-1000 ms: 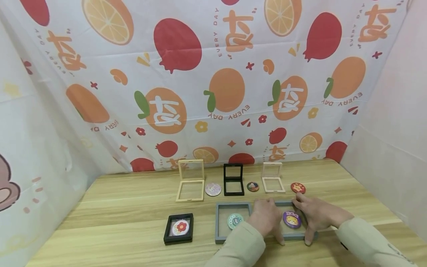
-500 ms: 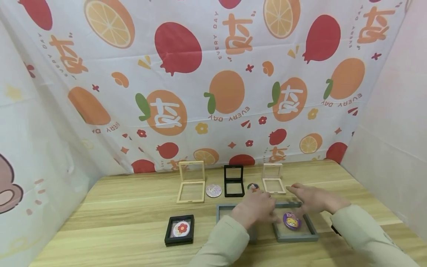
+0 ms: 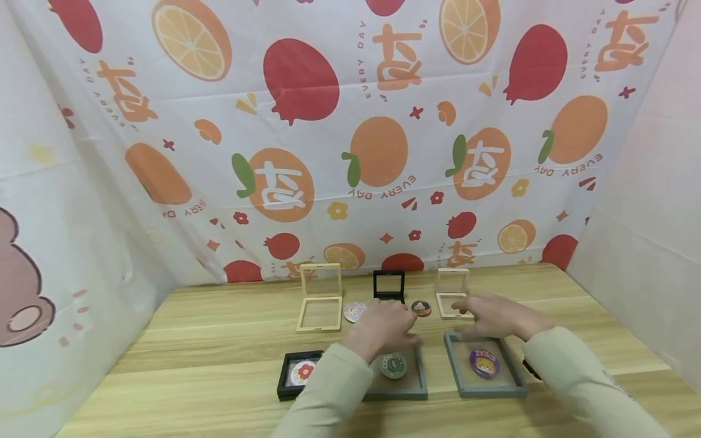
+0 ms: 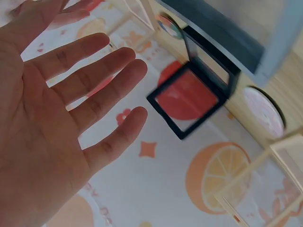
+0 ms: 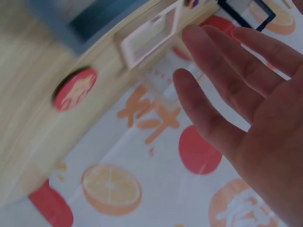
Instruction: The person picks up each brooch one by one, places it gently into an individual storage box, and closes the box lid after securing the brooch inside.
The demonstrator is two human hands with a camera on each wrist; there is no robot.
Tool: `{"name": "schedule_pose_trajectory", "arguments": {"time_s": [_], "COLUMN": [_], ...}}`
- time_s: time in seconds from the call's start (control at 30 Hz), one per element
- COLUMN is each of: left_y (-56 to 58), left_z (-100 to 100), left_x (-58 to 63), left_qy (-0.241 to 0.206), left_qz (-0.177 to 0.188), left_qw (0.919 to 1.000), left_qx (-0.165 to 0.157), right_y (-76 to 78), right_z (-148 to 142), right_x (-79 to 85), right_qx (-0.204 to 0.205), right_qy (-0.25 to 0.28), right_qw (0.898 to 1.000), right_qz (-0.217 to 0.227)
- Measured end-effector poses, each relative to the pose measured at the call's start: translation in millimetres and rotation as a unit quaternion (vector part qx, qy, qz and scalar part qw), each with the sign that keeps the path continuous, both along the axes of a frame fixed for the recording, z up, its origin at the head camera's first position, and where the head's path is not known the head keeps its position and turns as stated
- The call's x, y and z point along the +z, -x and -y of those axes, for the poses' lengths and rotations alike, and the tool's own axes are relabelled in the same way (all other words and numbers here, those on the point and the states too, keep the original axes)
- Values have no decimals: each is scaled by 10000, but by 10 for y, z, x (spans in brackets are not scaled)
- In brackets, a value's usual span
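My left hand (image 3: 383, 328) hovers over the left grey frame (image 3: 394, 395), fingers stretched and holding nothing. A green round badge (image 3: 394, 366) lies inside that frame. My right hand (image 3: 495, 316) is raised above the far edge of the right grey frame (image 3: 487, 392), also holding nothing. Within that one sits a purple badge (image 3: 484, 364) with a yellow bear. Both wrist views show spread, bare fingers on the left hand (image 4: 71, 104) and right hand (image 5: 255, 109). A red badge (image 5: 75, 89) shows in the right wrist view; in the head view my right hand hides it.
Along the back stand a yellow open display case (image 3: 319, 329), a black one (image 3: 389, 273) and a cream one (image 3: 453, 316). Between them lie a lilac badge (image 3: 353, 311) and a dark multicoloured badge (image 3: 421, 308). At left, a black case (image 3: 283, 380) contains a flower badge (image 3: 301, 372).
Both hands have come off the right grey frame and lifted. The left hand has moved left over the other grey frame; the right hand has shifted slightly left and up.
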State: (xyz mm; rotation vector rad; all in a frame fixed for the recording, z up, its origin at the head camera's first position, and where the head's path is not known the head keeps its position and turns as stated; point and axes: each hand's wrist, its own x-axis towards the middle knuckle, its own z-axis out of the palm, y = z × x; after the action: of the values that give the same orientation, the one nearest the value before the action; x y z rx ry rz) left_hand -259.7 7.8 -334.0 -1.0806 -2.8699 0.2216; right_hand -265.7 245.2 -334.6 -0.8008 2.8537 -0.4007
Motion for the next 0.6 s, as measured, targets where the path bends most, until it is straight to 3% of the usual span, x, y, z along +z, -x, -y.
{"name": "schedule_pose_trajectory", "arguments": {"time_s": [0.33, 0.6], "left_y": [83, 113], "left_z": [276, 476], "left_x": [-51, -26], "left_qy": [-95, -361], "left_qz": [-114, 250], "left_qw": [9998, 9987], "left_qx": [99, 245], "right_y": [152, 243], "right_z": [355, 531], "right_x": [-33, -21], "right_qx": [167, 418], "right_qy": [193, 221], "right_qw": [9995, 9984], "right_qz": [-176, -313]}}
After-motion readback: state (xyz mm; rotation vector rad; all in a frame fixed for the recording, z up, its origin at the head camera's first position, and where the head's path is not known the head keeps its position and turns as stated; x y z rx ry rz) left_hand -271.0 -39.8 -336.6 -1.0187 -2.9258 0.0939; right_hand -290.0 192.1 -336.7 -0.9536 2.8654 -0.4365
